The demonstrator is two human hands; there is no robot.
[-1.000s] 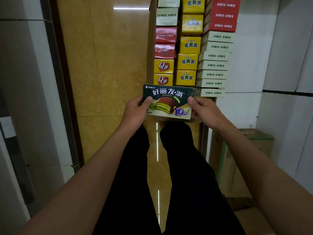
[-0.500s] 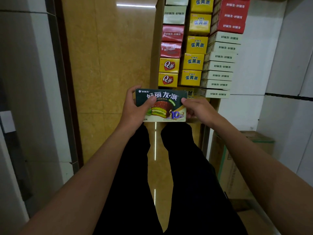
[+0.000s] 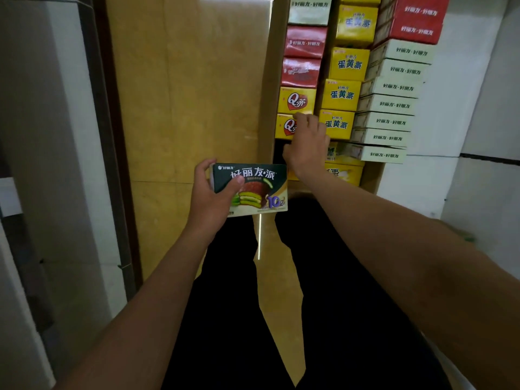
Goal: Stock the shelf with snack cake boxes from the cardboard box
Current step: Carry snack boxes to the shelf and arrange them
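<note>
Fingers (image 3: 203, 171) of the left hand (image 3: 209, 198): curled over the left end of the dark green snack cake box (image 3: 253, 188), thumb pressed flat on its printed face; the box is held level in the air above the person's black-clad legs, short of the shelf (image 3: 270, 80) and touching nothing else. Handling, by judgement: thin printed carton, stiff along edges and corners, likely light for its bulk, faces liable to dent under a hard pinch, glossy print possibly slick; best taken at the short ends, as at present, or with a palm beneath. Right hand (image 3: 308, 142): off the box, reaching forward to the shelf front, fingers extended and lightly bent, tips at the lower yellow heart-logo boxes (image 3: 295, 101); whether they press on a carton or only hover cannot be told. They grip nothing visible. Shelf, contents near to far: a dark gap at the bottom left beside the right wrist, probably the slot for the green box; partly hidden yellow packs (image 3: 344, 173) low at centre; a column of yellow egg-pie boxes (image 3: 342, 94); a stack of white boxes (image 3: 389, 104) shown side-on at the right; red boxes (image 3: 304, 67) above the heart-logo pair; further red cartons (image 3: 413, 21) at the top right. Cardboard box: not clearly in view; a blurred green patch behind the right forearm cannot be identified.
</note>
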